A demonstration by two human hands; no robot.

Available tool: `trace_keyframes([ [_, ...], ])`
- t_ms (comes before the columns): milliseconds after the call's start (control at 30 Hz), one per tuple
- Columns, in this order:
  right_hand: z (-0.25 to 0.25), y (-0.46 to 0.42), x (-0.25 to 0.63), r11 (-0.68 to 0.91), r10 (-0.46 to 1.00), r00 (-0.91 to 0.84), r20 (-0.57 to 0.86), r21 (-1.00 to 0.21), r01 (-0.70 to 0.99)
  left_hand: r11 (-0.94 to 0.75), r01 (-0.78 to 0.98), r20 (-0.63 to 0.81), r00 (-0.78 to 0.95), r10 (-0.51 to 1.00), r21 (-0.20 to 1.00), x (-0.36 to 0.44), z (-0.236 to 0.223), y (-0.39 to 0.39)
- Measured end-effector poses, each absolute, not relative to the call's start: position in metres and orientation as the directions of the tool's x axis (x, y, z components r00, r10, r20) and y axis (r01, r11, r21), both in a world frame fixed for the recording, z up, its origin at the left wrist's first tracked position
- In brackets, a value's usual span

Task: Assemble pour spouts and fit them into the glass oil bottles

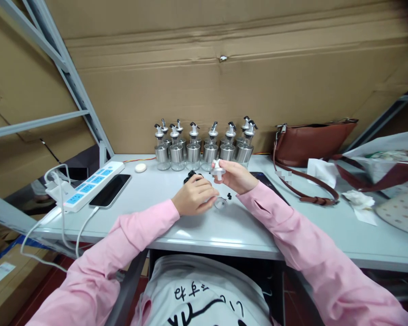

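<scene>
My right hand (240, 175) pinches a white and silver pour spout (218, 172) above the table, upright. Just left of it, my left hand (196, 195) rests low over the table with its fingers drawn together; what they hold, if anything, is hidden. A clear round piece (221, 203) sits beside its fingertips; whether they touch it I cannot tell. Behind that hand lies a heap of small black parts (191, 175), partly covered. One more small black piece (229, 196) lies between my hands.
Several glass and steel oil bottles (193, 154) with spouts stand at the back. At left are a power strip (95, 185), a phone (110, 191) and a white oval object (140, 168). A brown handbag (314, 142), crumpled tissue (358, 199) and a dark flat device (270, 185) lie right.
</scene>
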State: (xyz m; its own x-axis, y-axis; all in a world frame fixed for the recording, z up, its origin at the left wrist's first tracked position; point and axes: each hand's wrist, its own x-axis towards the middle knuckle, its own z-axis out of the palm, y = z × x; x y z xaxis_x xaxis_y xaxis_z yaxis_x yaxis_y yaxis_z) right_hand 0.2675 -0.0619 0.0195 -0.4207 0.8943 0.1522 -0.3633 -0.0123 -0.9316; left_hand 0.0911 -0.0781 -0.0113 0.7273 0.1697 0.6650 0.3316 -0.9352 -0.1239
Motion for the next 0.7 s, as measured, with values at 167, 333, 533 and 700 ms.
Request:
trace_keyframes([
  [167,0.018,-0.062,0.264,-0.014,0.894,-0.422,0.151,-0.932,-0.362,-0.915,0.397,0.728,0.648,0.223,-0.074,0.088,-0.004,-0.078],
  [333,0.015,-0.060,0.262,0.006,0.895,-0.415,0.162,-0.936,-0.352,-0.891,0.454,0.690,0.649,0.321,-0.013,0.087,-0.010,-0.070],
  [533,0.021,-0.058,0.268,0.009,0.916,-0.368,0.158,-0.927,-0.374,-0.859,0.471,0.874,0.310,0.373,0.199,0.073,0.007,-0.057],
  [700,0.020,-0.058,0.269,0.004,0.913,-0.379,0.149,-0.935,-0.356,-0.958,0.017,0.941,-0.190,0.279,0.287,0.064,0.078,-0.099],
])
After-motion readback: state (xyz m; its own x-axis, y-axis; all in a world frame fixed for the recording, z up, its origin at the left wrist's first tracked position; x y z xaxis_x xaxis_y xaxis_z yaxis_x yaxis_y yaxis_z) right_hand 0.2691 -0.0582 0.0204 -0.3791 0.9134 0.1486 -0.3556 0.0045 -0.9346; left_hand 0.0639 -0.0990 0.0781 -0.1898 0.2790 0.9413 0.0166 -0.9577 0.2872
